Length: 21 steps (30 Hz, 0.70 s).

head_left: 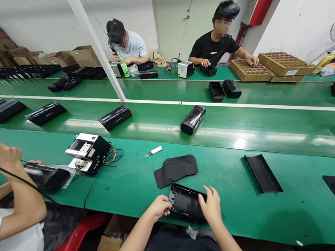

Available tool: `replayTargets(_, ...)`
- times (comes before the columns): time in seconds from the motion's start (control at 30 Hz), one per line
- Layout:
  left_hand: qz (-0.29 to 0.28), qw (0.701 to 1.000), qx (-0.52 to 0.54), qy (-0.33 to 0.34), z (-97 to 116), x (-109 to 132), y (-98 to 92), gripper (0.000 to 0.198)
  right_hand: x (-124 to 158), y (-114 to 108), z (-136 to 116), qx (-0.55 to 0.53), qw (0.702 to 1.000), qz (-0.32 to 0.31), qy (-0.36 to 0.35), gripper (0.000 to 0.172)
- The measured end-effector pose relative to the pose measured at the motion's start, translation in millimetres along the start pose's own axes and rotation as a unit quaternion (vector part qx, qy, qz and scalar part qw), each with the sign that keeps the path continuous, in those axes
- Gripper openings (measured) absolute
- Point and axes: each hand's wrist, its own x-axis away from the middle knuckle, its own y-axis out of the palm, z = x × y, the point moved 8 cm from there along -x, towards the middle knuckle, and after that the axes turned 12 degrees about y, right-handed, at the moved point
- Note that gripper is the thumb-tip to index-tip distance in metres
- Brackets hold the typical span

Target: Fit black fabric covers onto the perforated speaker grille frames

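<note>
A black plastic shell lies open side up at the front edge of the green bench, in front of my body. My left hand is closed on its left end, with the thumb and fingers pinching the rim. Over its right part rests my right hand, fingers stretched out and apart, the thumb reaching into the shell. Just beyond the shell is a loose stack of black sheets. A second black shell lies farther right on the bench.
A small black-and-white machine with wires stands to the left, beside a co-worker's arm. A white-handled tool lies behind the sheets. Black housings, one at centre, sit on the green conveyor. Co-workers sit across it near partitioned boxes.
</note>
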Motion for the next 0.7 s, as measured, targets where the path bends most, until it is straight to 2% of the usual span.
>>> replayTargets(0.07,-0.031,0.999,0.044,0.01,3,3,4.7,0.019,-13,-21,22,0.016,0.999,0.017,0.043,0.042)
replayTargets(0.17,-0.064,0.994,0.088,0.025,9,8,4.8,0.024,-19,-33,34,-0.063,0.991,-0.069,0.098,0.03)
replayTargets(0.23,-0.081,0.988,0.125,0.049,18,13,1.5,0.032,-11,-35,23,-0.169,0.965,-0.16,0.117,0.026)
replayTargets(0.3,-0.094,0.98,0.154,0.079,33,21,-3.4,0.038,2,-37,-1,-0.256,0.927,-0.247,0.118,0.027)
replayTargets(0.37,-0.094,0.979,0.15,0.102,50,29,-9.9,0.041,15,-44,-27,-0.297,0.904,-0.291,0.102,0.028)
replayTargets(0.5,-0.032,0.989,0.078,0.123,84,44,-25.5,0.039,24,-60,-61,-0.31,0.911,-0.265,0.067,0.028)
replayTargets(0.6,0.02,0.986,0.044,0.161,106,56,-33.7,0.043,28,-67,-75,-0.316,0.914,-0.25,0.052,0.029)
replayTargets(0.7,0.035,0.98,0.033,0.193,119,64,-37.1,0.045,33,-75,-85,-0.314,0.913,-0.259,0.041,0.032)
